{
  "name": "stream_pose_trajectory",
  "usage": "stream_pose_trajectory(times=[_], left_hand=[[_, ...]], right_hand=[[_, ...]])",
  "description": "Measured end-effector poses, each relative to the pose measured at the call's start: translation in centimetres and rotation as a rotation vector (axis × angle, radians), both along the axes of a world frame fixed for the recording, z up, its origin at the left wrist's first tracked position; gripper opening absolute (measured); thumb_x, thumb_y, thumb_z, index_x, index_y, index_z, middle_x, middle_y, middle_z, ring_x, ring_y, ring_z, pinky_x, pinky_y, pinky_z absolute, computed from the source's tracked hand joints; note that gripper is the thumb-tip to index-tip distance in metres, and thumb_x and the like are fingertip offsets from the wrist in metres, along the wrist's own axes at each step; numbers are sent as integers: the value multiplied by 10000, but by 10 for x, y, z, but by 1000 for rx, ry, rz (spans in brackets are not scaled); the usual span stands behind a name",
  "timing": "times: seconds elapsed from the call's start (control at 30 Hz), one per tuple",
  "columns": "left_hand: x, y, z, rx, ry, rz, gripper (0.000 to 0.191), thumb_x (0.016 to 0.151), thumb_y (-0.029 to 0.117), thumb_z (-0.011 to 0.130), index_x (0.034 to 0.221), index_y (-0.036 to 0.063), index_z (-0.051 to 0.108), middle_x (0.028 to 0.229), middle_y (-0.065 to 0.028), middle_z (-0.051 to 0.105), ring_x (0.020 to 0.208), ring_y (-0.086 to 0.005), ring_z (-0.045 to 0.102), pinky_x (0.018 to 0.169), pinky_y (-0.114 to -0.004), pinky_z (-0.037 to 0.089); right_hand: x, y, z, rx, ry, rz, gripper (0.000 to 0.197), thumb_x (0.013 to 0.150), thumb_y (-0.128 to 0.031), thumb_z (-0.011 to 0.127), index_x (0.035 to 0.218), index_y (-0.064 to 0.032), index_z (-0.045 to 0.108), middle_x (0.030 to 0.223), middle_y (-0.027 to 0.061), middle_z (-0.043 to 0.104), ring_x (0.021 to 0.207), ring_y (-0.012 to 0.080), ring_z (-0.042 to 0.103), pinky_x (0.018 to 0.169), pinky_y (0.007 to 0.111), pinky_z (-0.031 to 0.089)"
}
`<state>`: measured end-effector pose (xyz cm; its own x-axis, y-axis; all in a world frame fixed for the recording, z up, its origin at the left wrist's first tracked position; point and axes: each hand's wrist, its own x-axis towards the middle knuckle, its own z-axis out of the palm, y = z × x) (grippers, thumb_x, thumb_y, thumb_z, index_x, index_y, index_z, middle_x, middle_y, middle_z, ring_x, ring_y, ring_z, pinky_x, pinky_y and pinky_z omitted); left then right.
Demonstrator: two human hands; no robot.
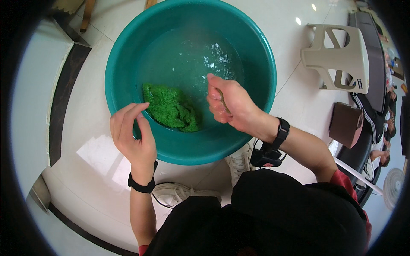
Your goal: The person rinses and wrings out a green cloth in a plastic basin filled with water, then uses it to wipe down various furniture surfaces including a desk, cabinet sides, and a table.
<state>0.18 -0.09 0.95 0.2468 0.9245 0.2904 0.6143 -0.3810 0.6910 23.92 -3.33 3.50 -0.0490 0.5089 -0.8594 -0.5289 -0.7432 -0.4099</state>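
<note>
A large green plastic basin (pixel 189 156) holding cloudy water stands on the floor before me. In the water at its near left side lies a crumpled bright green cloth (pixel 169 107). My left hand (pixel 133 131) is over the basin's left rim, fingers curved and apart, holding nothing, its fingertips close to the cloth. Above the water to the right, my right hand (pixel 225 100) is closed around a small greenish-brown thing; only a thin edge of it shows between the fingers and palm, so I cannot tell what it is. The right hand looks wet.
My shoes (pixel 179 194) are close to the basin's near edge. A beige plastic stool (pixel 336 57) stands to the right, with a brown box (pixel 346 124) beyond it. Wooden legs (pixel 87 16) are at the upper left. People sit at the far right near a white fan (pixel 393 188).
</note>
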Motion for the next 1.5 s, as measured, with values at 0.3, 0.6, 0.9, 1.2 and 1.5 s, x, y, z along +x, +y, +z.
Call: stream_pose_trajectory(times=[0.3,0.6,0.9,1.2,1.5], left_hand=[[-1,-3,0,-4,4,1,198,900,-44,578,988,40,735,1018,-113,700,983,-271,627,903,-371,476],[0,-1,2,-11,1,-4,199,899,-44,579,990,40,734,1018,-109,697,980,-271,624,904,-372,477],[3,0,1,28,3,3,235,859,-68,590,987,55,744,1006,-91,694,961,-281,620,871,-383,476],[15,1,-11,102,-316,413,413,951,68,657,1330,-50,545,1395,-169,527,1237,-259,549,1093,-373,408],[-21,4,-6,-911,-612,353,380,955,150,689,1255,-68,605,1149,-118,679,1050,-187,621,964,-313,459]], right_hand=[[30,7,-16,154,-46,-151,133,947,-57,683,989,-56,557,896,81,612,795,194,630,702,296,543],[39,61,4,461,79,-119,205,1013,-7,571,1212,39,558,1068,137,611,916,197,660,788,292,595],[8,36,13,175,17,188,630,1079,-570,400,624,-136,373,543,-40,319,444,79,237,424,255,194],[3,-23,11,106,-178,179,591,1082,-413,469,573,-149,326,509,-45,292,429,82,218,412,285,179],[52,-39,40,148,-360,197,526,1092,-444,459,678,-120,438,515,-53,342,413,55,250,395,257,182]])
